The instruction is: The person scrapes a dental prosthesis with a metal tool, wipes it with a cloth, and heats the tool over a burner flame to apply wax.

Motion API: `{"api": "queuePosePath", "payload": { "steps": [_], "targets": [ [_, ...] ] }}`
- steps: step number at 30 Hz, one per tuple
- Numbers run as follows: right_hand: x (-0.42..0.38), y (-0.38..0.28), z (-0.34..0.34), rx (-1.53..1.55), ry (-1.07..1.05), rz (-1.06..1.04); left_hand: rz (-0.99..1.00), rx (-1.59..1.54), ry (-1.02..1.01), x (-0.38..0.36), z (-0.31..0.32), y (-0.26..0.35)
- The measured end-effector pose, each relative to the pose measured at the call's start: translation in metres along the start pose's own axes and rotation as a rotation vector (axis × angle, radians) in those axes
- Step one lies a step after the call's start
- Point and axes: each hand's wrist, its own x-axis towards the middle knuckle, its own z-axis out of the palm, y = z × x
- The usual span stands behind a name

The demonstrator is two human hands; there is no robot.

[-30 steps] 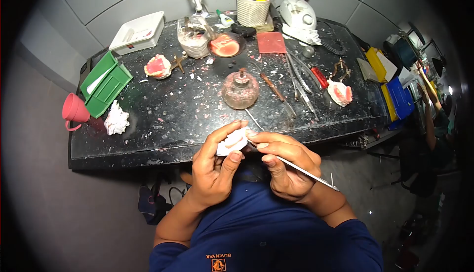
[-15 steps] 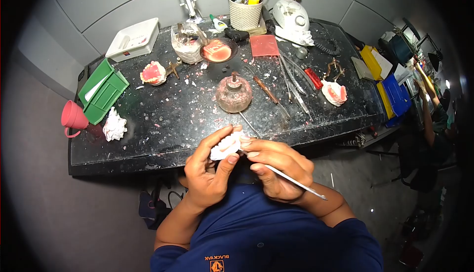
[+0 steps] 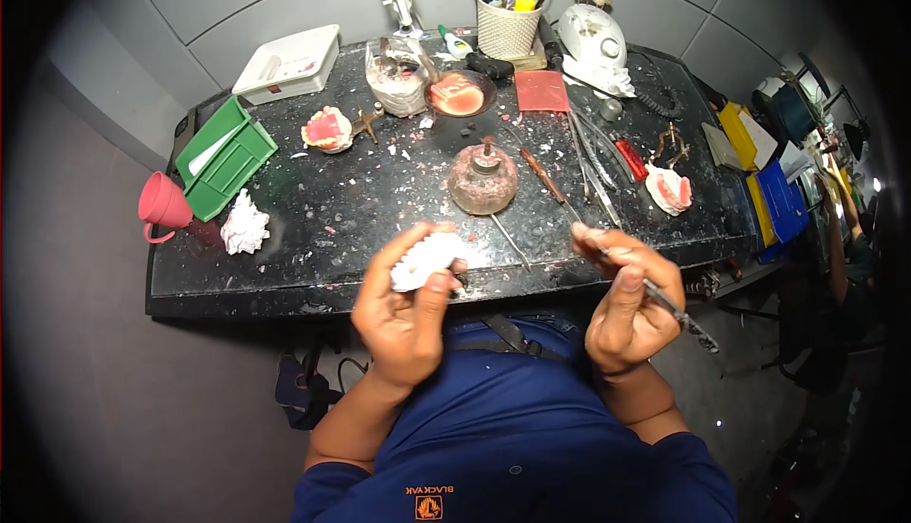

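Between the thumb and fingers of my left hand (image 3: 403,309) is a white dental cast (image 3: 427,259), held over the bench's front edge. To its right, my right hand (image 3: 634,305) is closed on a thin metal tool (image 3: 678,312), its dark textured handle sticking out to the lower right. The two hands are apart. Behind them stands a round glass burner (image 3: 483,181), with a thin metal instrument (image 3: 511,242) lying just in front of it. A brown-handled tool (image 3: 543,177) rests to the burner's right.
On the black bench (image 3: 380,210) are two pink-and-white dental models (image 3: 327,130) (image 3: 668,190), a green tray (image 3: 226,158), a pink cup (image 3: 165,202), crumpled white tissue (image 3: 245,223), a red wax sheet (image 3: 542,92) and a brush basket (image 3: 507,29). Part of another person (image 3: 840,248) shows at far right.
My right hand has moved away from the cast to the right, and the tool in it now points differently, with a dark handle showing. My left hand still holds the cast. The view has shifted slightly.
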Motion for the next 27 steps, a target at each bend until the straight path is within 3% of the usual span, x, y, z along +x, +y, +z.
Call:
{"api": "queuePosePath", "payload": {
  "steps": [4,10,27],
  "targets": [
    [-0.001,-0.008,0.005,-0.130,-0.160,-0.057,-0.102,-0.021,-0.115,-0.008,0.009,-0.002],
    [0.000,-0.013,0.014,-0.175,-0.274,-0.101,0.120,0.185,-0.191,-0.006,0.011,-0.005],
    [0.000,-0.017,0.021,-0.212,-0.446,-0.267,0.227,0.231,-0.211,-0.008,0.009,-0.003]
  ]
}}
